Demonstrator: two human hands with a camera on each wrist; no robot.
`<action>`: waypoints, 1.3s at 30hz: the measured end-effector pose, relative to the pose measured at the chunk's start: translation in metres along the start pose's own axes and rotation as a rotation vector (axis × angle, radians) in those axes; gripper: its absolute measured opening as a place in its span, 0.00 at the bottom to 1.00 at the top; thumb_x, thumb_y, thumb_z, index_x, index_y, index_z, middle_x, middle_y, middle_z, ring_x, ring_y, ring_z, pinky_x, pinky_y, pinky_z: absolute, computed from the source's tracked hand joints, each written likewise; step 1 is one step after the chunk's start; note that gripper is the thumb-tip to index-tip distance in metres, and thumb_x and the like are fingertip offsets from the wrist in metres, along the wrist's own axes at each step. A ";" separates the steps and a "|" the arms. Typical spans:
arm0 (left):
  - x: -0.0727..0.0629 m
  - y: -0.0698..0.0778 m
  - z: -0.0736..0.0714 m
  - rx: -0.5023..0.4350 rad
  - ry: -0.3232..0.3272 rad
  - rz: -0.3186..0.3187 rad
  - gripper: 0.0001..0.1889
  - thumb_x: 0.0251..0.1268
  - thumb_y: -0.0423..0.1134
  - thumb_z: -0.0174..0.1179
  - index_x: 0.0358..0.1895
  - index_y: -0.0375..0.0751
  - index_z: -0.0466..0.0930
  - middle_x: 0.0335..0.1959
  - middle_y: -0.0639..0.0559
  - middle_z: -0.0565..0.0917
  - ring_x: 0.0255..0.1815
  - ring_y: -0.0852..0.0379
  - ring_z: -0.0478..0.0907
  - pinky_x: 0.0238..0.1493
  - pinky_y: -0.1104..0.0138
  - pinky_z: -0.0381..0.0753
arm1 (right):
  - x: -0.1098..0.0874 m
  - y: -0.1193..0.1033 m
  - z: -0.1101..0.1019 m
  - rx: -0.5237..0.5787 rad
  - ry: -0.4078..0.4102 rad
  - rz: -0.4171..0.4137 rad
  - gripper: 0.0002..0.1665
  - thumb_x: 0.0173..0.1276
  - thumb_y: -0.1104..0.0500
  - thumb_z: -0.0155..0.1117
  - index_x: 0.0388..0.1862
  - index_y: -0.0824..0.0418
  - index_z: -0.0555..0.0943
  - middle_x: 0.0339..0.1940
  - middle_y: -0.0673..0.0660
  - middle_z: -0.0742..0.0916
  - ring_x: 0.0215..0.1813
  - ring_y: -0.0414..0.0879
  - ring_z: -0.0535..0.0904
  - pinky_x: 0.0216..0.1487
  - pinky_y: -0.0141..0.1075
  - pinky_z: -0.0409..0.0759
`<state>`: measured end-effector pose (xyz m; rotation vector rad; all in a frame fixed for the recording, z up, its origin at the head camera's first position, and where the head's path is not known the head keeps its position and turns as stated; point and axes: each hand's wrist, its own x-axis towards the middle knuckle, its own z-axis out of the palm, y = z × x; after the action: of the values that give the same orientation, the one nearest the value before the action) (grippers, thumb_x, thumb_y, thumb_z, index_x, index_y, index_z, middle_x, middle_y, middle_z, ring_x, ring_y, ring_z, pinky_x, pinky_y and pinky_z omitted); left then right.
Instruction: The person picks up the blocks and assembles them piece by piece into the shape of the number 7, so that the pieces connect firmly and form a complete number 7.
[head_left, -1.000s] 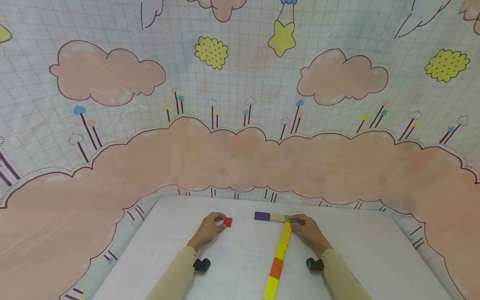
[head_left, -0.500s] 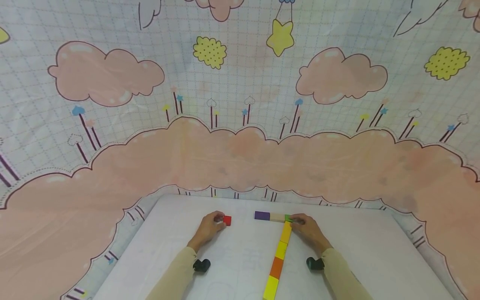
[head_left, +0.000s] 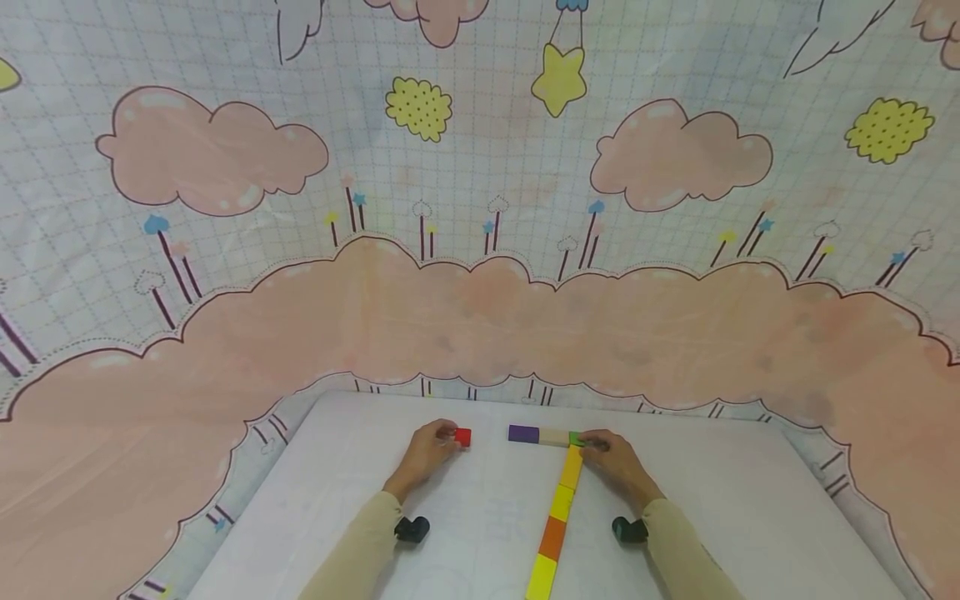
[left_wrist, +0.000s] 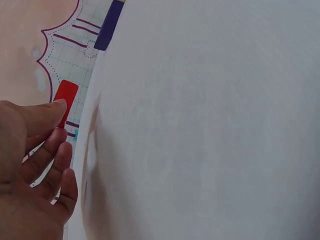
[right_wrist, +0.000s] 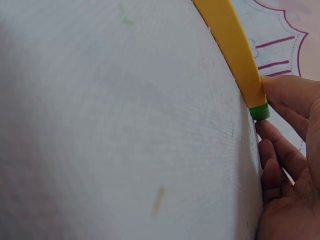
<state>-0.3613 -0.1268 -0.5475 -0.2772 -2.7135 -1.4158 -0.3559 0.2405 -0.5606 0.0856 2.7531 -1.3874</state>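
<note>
Between thumb and fingertips, my left hand [head_left: 429, 454] pinches a small red block [head_left: 463, 437]; the left wrist view shows this block [left_wrist: 66, 97] raised beside the table edge. My right hand [head_left: 617, 462] is at the corner of a block line, its thumb and fingers bent around a green block [head_left: 575, 437]. In the right wrist view the thumb lies against the orange-yellow block [right_wrist: 235, 55] and a fingertip meets the green end [right_wrist: 259, 111]. Left of the green block run a natural wood block [head_left: 553, 437] and a purple block [head_left: 523, 434].
From the corner, an orange-yellow block, a yellow block [head_left: 562, 502], an orange block [head_left: 552, 539] and another yellow block [head_left: 542, 577] run toward the person on the white table [head_left: 337, 467]. A patterned cloth [head_left: 480, 325] hangs behind. Dark devices are on both wrists.
My left hand has moved slightly right with the red block, closer to the purple block. The right hand and the block line have stayed in place.
</note>
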 end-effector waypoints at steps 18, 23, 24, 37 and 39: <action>0.008 0.011 0.021 -0.057 -0.013 -0.021 0.16 0.63 0.34 0.64 0.54 0.38 0.79 0.49 0.44 0.83 0.52 0.48 0.79 0.61 0.52 0.78 | -0.001 0.002 0.002 0.018 -0.004 0.042 0.17 0.67 0.52 0.64 0.55 0.48 0.82 0.68 0.60 0.76 0.69 0.59 0.68 0.72 0.62 0.62; 0.010 0.018 0.025 -0.063 -0.031 -0.030 0.16 0.64 0.35 0.64 0.54 0.38 0.78 0.50 0.44 0.83 0.53 0.48 0.79 0.61 0.51 0.78 | -0.001 0.002 0.002 0.037 0.000 0.063 0.17 0.67 0.52 0.64 0.54 0.48 0.82 0.69 0.59 0.76 0.69 0.59 0.68 0.72 0.62 0.62; 0.011 0.019 0.026 -0.066 -0.033 -0.033 0.16 0.64 0.35 0.64 0.54 0.39 0.78 0.50 0.44 0.83 0.53 0.48 0.78 0.61 0.51 0.78 | -0.001 0.002 0.002 0.034 -0.001 0.057 0.17 0.67 0.52 0.64 0.55 0.48 0.82 0.69 0.60 0.76 0.69 0.59 0.68 0.72 0.63 0.62; 0.016 0.025 0.042 -0.076 -0.018 0.029 0.15 0.63 0.31 0.63 0.52 0.33 0.78 0.47 0.42 0.83 0.51 0.48 0.79 0.59 0.53 0.79 | -0.003 -0.002 0.001 0.040 0.000 0.047 0.17 0.67 0.52 0.64 0.54 0.49 0.83 0.67 0.60 0.77 0.67 0.59 0.69 0.71 0.63 0.64; 0.017 0.025 0.044 -0.076 -0.015 0.029 0.15 0.63 0.31 0.63 0.52 0.33 0.78 0.47 0.42 0.83 0.50 0.48 0.79 0.59 0.53 0.79 | -0.003 -0.003 0.001 0.035 0.000 0.045 0.17 0.67 0.52 0.64 0.54 0.49 0.83 0.67 0.60 0.77 0.67 0.59 0.70 0.70 0.63 0.64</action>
<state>-0.3723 -0.0744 -0.5500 -0.3311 -2.6598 -1.5168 -0.3528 0.2382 -0.5587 0.1490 2.7094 -1.4248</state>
